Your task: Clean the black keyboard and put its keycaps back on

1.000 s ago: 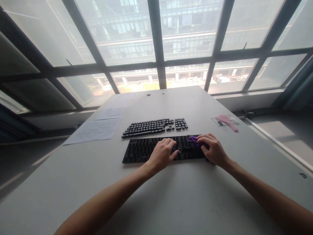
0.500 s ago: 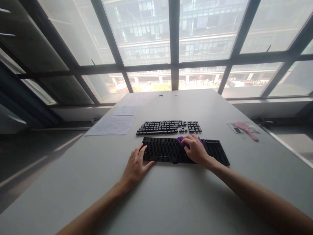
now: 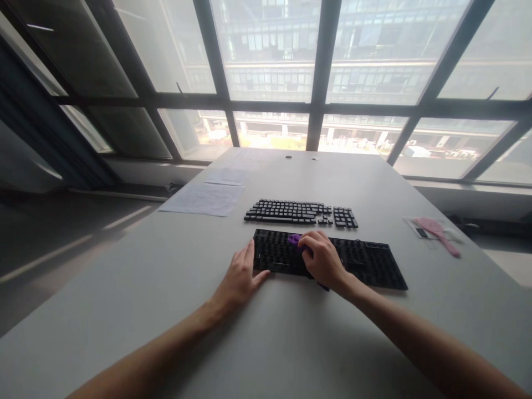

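Observation:
A black keyboard base (image 3: 369, 272) with its keycaps off lies flat on the white table. My left hand (image 3: 239, 277) rests at its left end, fingers stretched along the side edge and thumb spread by the front edge. Over the middle of the base, my right hand (image 3: 326, 260) is closed on a purple cloth (image 3: 294, 239) pressed to the key sockets. Most of the cloth is hidden under the fingers. Just behind the base, the loose black keycaps (image 3: 286, 210) are laid out in keyboard order, with the number-pad block at the right.
Paper sheets (image 3: 203, 198) lie on the table's left side. Toward the right edge are a pink hairbrush (image 3: 436, 233) and a clear bag (image 3: 412, 223) with a small dark item. The table (image 3: 266, 343) reaches back toward large windows.
My right hand has moved the purple cloth left along the keyboard base. The base is now more angled, its right end nearer to me. The camera view has shifted slightly.

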Demonstrator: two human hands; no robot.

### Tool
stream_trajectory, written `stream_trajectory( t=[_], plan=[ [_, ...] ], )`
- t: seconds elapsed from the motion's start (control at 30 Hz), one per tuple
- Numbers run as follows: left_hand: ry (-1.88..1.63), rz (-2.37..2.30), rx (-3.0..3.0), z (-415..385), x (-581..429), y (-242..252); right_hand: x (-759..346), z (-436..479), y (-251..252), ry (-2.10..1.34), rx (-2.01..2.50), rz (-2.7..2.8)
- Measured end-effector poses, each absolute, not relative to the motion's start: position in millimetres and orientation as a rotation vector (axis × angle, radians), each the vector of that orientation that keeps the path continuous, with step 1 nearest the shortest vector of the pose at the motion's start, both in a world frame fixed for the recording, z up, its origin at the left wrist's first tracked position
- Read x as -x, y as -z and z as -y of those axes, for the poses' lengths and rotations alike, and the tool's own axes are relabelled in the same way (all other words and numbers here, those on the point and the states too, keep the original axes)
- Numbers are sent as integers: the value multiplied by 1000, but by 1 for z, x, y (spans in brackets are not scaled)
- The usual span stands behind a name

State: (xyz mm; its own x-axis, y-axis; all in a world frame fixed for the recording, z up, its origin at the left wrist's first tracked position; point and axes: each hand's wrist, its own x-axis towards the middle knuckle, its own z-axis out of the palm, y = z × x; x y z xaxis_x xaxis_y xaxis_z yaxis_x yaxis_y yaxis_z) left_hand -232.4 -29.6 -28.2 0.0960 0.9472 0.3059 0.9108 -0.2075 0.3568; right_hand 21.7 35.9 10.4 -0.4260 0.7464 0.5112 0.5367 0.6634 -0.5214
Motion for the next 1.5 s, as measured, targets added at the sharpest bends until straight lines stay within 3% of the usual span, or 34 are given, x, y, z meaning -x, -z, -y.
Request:
stream_trajectory(
  t=[0.3,0.5,0.8,1.13,1.5],
  plan=[
    [-816,-1940,-2210,38,234,17,18,-18,-4,-395,797,2325],
    [-861,-1869,-2189,36,236,20,51,-53,-19,-339,895,2220],
    [-808,-1840,-1880,32,244,11,95,-65,-10,-393,658,2403],
    [-772,-1902,-1955,31,248,15,68,-5,-4,-341,438,2516],
    [-766,-1789,-2096,28,251,15,-5,-20,-11,-104,783,2515]
  ],
)
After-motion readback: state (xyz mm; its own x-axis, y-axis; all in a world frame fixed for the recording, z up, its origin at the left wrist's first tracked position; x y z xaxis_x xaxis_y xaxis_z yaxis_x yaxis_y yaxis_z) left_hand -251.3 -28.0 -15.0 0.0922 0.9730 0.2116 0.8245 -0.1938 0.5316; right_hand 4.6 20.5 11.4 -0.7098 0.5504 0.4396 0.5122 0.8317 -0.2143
